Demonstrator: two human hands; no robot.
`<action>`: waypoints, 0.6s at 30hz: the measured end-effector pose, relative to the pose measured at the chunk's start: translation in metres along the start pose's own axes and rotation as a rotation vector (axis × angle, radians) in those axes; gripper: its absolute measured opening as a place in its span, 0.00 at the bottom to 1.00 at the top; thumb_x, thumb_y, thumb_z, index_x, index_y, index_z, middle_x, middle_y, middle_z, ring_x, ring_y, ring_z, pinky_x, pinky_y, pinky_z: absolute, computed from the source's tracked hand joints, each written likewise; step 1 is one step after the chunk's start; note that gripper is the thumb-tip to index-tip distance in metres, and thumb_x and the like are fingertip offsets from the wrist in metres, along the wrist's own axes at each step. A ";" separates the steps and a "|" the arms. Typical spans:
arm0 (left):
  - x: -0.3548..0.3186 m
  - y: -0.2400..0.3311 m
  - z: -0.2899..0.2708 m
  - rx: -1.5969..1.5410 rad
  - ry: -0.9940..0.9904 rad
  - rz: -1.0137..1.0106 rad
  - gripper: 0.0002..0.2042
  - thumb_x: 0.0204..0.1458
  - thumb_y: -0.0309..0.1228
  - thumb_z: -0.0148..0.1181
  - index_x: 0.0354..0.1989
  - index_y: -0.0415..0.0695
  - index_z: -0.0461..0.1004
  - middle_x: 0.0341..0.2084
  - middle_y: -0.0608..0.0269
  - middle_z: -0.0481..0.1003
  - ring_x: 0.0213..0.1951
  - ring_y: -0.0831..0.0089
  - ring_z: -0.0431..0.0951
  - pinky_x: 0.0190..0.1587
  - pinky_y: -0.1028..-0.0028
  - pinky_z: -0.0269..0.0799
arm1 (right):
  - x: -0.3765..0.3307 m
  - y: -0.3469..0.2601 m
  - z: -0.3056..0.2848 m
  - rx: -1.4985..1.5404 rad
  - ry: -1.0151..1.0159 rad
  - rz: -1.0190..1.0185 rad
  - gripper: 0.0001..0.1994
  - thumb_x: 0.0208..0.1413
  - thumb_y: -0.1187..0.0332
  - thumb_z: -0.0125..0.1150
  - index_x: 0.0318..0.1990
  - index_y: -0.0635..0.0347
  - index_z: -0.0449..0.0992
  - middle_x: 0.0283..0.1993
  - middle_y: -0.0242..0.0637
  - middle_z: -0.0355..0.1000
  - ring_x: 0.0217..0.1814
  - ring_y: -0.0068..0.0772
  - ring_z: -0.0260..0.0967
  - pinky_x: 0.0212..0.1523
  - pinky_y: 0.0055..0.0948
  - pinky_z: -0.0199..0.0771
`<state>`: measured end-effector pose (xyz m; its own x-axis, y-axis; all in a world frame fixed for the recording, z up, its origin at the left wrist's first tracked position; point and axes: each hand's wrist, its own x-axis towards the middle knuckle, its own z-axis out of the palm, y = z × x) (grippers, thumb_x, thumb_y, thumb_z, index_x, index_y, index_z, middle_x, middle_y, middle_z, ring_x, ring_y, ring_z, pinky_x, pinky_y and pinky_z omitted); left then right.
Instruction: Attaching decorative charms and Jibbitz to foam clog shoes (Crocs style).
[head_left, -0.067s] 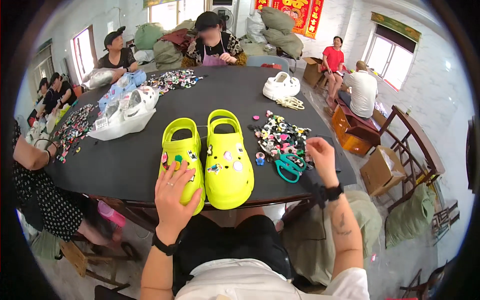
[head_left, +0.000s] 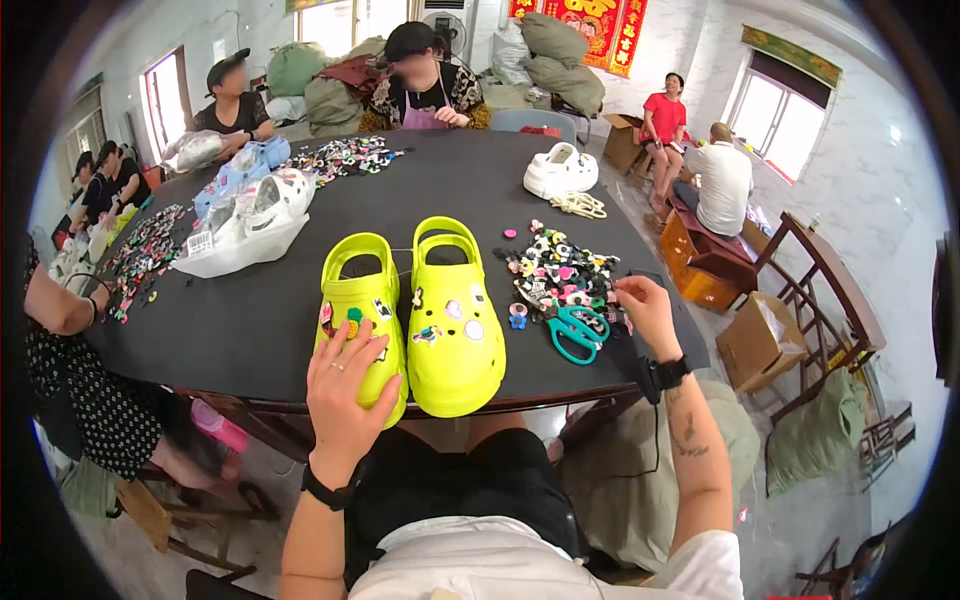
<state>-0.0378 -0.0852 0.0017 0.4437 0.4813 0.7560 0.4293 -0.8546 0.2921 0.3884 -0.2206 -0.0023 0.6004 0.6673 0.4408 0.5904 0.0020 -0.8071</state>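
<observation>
Two lime-green clogs stand side by side at the near edge of the table, heel straps away from me. My left hand lies spread over the toe of the left clog, its fingertips by a pineapple charm. On the right clog sit several charms, a bird and a pink heart among them. At the right edge of a heap of small colourful shoe charms, my right hand has its fingers pinched together; what is between them is too small to make out. Teal-handled scissors lie just left of it.
Across the black table are white clogs, a tray of wrapped shoes and further charm heaps. Co-workers sit at the far and left sides. A cardboard box and a green sack stand on the floor at right.
My right hand has shifted slightly, its fingers closer to the charm heap. My left hand stays on the left clog. The whole view has moved a little.
</observation>
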 end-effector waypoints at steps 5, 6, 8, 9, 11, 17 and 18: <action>-0.001 -0.002 -0.004 0.014 -0.015 -0.025 0.19 0.46 0.34 0.64 0.49 0.47 0.76 0.54 0.58 0.74 0.60 0.55 0.68 0.63 0.54 0.55 | 0.003 -0.001 0.008 -0.241 -0.174 0.077 0.14 0.53 0.63 0.66 0.38 0.67 0.78 0.27 0.38 0.76 0.27 0.22 0.71 0.28 0.24 0.70; -0.002 -0.002 -0.004 0.021 -0.025 -0.027 0.19 0.46 0.34 0.64 0.49 0.47 0.76 0.54 0.58 0.74 0.60 0.55 0.68 0.63 0.54 0.55 | 0.004 -0.008 0.010 -0.301 -0.185 0.136 0.15 0.52 0.61 0.67 0.36 0.67 0.78 0.27 0.39 0.76 0.28 0.25 0.72 0.30 0.26 0.71; -0.001 -0.003 -0.003 0.012 -0.016 -0.027 0.19 0.46 0.34 0.64 0.49 0.47 0.76 0.54 0.58 0.74 0.60 0.55 0.68 0.64 0.54 0.55 | 0.007 -0.015 0.010 -0.360 -0.190 0.195 0.16 0.51 0.60 0.68 0.35 0.67 0.78 0.27 0.41 0.76 0.29 0.28 0.73 0.33 0.28 0.72; -0.001 -0.003 -0.003 0.006 -0.011 -0.023 0.19 0.46 0.34 0.64 0.49 0.47 0.76 0.54 0.58 0.74 0.61 0.55 0.67 0.64 0.54 0.55 | 0.008 -0.012 0.010 -0.414 -0.206 0.152 0.16 0.50 0.59 0.69 0.33 0.67 0.77 0.27 0.41 0.76 0.30 0.31 0.74 0.33 0.29 0.72; -0.002 -0.002 -0.004 -0.005 -0.016 -0.025 0.20 0.45 0.33 0.65 0.49 0.47 0.76 0.55 0.57 0.73 0.61 0.54 0.67 0.64 0.54 0.55 | 0.011 -0.008 0.012 -0.466 -0.218 0.108 0.17 0.49 0.59 0.69 0.31 0.67 0.77 0.28 0.41 0.76 0.30 0.34 0.74 0.34 0.30 0.72; -0.002 0.000 -0.004 -0.014 -0.016 -0.026 0.20 0.44 0.31 0.65 0.49 0.46 0.76 0.55 0.56 0.73 0.61 0.53 0.66 0.64 0.55 0.55 | 0.017 -0.002 0.017 -0.488 -0.243 0.076 0.12 0.48 0.65 0.70 0.31 0.67 0.78 0.28 0.39 0.76 0.28 0.26 0.73 0.31 0.27 0.73; -0.002 -0.001 -0.004 -0.014 -0.018 -0.025 0.20 0.44 0.31 0.65 0.49 0.46 0.76 0.55 0.56 0.73 0.61 0.53 0.66 0.64 0.55 0.55 | 0.017 -0.004 0.017 -0.475 -0.234 0.058 0.12 0.47 0.66 0.70 0.31 0.67 0.78 0.28 0.39 0.76 0.28 0.26 0.73 0.31 0.26 0.73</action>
<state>-0.0424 -0.0865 0.0020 0.4468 0.5057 0.7380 0.4298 -0.8448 0.3187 0.3866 -0.1968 0.0019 0.5349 0.8048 0.2572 0.7714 -0.3410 -0.5372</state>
